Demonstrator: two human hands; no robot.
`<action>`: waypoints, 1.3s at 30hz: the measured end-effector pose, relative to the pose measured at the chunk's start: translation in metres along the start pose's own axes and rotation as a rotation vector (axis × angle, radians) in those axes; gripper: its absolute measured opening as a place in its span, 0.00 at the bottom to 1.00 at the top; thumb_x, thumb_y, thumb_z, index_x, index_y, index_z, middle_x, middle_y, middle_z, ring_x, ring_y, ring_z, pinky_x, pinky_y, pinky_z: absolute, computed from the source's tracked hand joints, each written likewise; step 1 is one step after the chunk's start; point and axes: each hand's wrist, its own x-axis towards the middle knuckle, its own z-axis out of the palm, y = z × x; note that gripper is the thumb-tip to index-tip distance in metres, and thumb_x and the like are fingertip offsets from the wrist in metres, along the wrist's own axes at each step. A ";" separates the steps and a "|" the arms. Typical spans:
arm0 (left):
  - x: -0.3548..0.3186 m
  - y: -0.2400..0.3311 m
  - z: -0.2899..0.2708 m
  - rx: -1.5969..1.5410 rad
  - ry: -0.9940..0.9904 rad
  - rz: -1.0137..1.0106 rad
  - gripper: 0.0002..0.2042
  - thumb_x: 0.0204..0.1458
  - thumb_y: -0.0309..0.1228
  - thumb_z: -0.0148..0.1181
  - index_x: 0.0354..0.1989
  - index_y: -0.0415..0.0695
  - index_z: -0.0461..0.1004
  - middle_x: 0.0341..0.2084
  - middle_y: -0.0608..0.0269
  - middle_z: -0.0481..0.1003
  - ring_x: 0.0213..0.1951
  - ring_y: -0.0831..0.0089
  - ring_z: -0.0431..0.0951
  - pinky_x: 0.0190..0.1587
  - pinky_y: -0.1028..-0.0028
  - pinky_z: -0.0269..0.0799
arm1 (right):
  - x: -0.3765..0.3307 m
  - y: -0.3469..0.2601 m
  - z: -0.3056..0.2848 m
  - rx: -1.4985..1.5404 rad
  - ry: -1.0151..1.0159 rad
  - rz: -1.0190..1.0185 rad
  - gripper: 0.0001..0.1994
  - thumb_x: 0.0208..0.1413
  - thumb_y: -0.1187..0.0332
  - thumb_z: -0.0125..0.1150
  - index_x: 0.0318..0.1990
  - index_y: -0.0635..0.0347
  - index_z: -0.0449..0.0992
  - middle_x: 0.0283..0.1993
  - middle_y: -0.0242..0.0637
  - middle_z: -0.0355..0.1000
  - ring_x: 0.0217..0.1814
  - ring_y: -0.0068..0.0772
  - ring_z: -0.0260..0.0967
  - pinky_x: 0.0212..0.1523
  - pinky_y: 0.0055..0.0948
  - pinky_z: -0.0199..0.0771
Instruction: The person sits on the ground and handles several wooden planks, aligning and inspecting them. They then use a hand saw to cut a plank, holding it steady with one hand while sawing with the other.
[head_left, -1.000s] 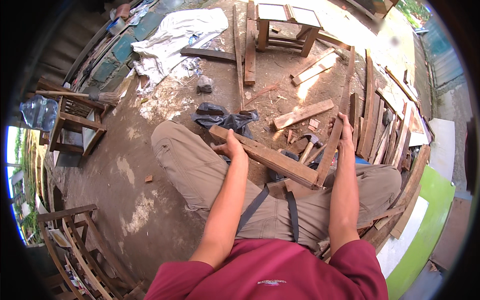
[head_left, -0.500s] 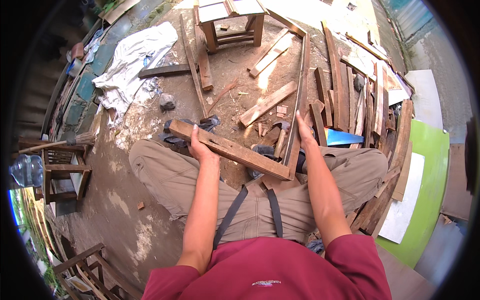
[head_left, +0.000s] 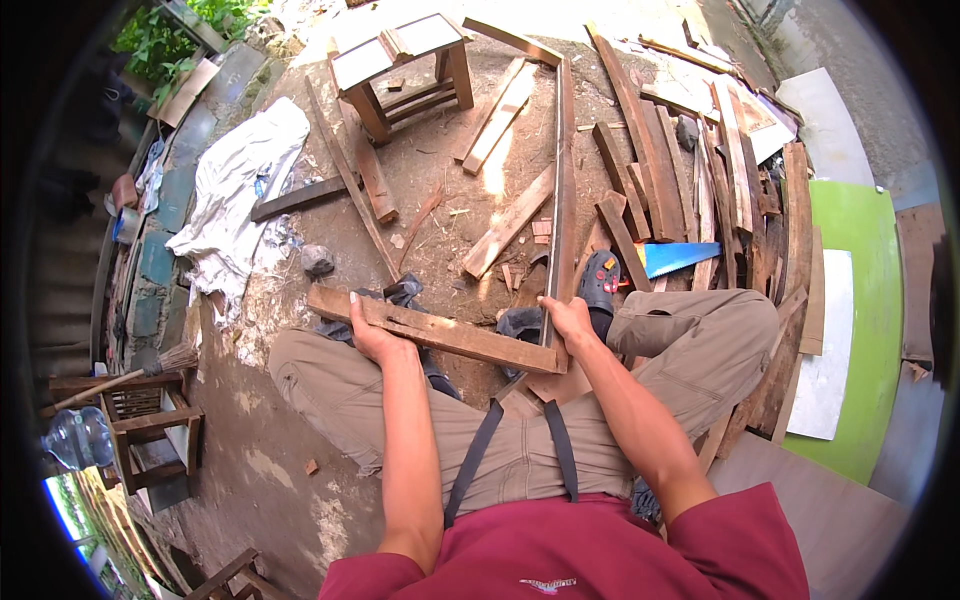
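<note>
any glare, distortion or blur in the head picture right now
Head view: sunlight washes out the ground beyond the stool; the green board looks bowed near the rim; left hand, right hand and beam look fairly sharp.

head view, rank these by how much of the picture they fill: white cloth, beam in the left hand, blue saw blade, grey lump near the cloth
1. White cloth
2. Beam in the left hand
3. Blue saw blade
4. Grey lump
</note>
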 end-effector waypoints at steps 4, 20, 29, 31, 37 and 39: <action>-0.005 0.022 -0.003 0.013 -0.275 0.078 0.27 0.55 0.42 0.67 0.59 0.41 0.68 0.45 0.60 0.71 0.47 0.65 0.74 0.49 0.63 0.73 | 0.000 0.008 0.013 -0.008 0.101 -0.138 0.16 0.51 0.63 0.67 0.36 0.73 0.82 0.29 0.42 0.79 0.29 0.31 0.75 0.34 0.35 0.73; -0.128 0.092 0.129 0.009 -1.015 0.167 0.27 0.68 0.46 0.53 0.69 0.41 0.62 0.61 0.58 0.70 0.61 0.62 0.71 0.64 0.60 0.66 | -0.028 -0.045 0.001 0.866 -0.355 0.072 0.17 0.56 0.62 0.65 0.46 0.67 0.75 0.34 0.42 0.78 0.30 0.37 0.79 0.35 0.36 0.82; -0.147 0.097 0.132 -0.075 -0.976 0.135 0.24 0.70 0.44 0.50 0.66 0.39 0.64 0.58 0.58 0.73 0.58 0.64 0.74 0.63 0.62 0.69 | -0.029 -0.050 -0.008 0.926 -0.408 0.055 0.19 0.56 0.62 0.65 0.48 0.68 0.73 0.35 0.43 0.77 0.31 0.37 0.78 0.36 0.37 0.82; -0.146 0.092 0.127 -0.092 -0.949 0.111 0.23 0.71 0.44 0.46 0.67 0.42 0.62 0.59 0.58 0.72 0.60 0.62 0.72 0.64 0.59 0.68 | -0.030 -0.046 -0.007 0.885 -0.380 0.056 0.18 0.56 0.62 0.65 0.47 0.68 0.74 0.34 0.43 0.77 0.31 0.36 0.78 0.35 0.36 0.82; -0.092 0.045 0.094 -0.054 -1.005 0.055 0.32 0.68 0.58 0.40 0.70 0.47 0.59 0.61 0.58 0.69 0.61 0.60 0.71 0.64 0.58 0.67 | -0.024 -0.050 0.005 0.854 -0.382 -0.030 0.17 0.56 0.64 0.66 0.46 0.70 0.75 0.34 0.42 0.78 0.30 0.35 0.78 0.34 0.35 0.83; -0.084 0.025 0.080 0.006 -0.945 0.032 0.36 0.66 0.63 0.38 0.71 0.48 0.58 0.63 0.58 0.67 0.62 0.59 0.69 0.65 0.58 0.66 | -0.016 -0.044 0.004 0.789 -0.355 -0.085 0.18 0.57 0.62 0.65 0.48 0.69 0.75 0.34 0.42 0.77 0.30 0.35 0.78 0.34 0.36 0.83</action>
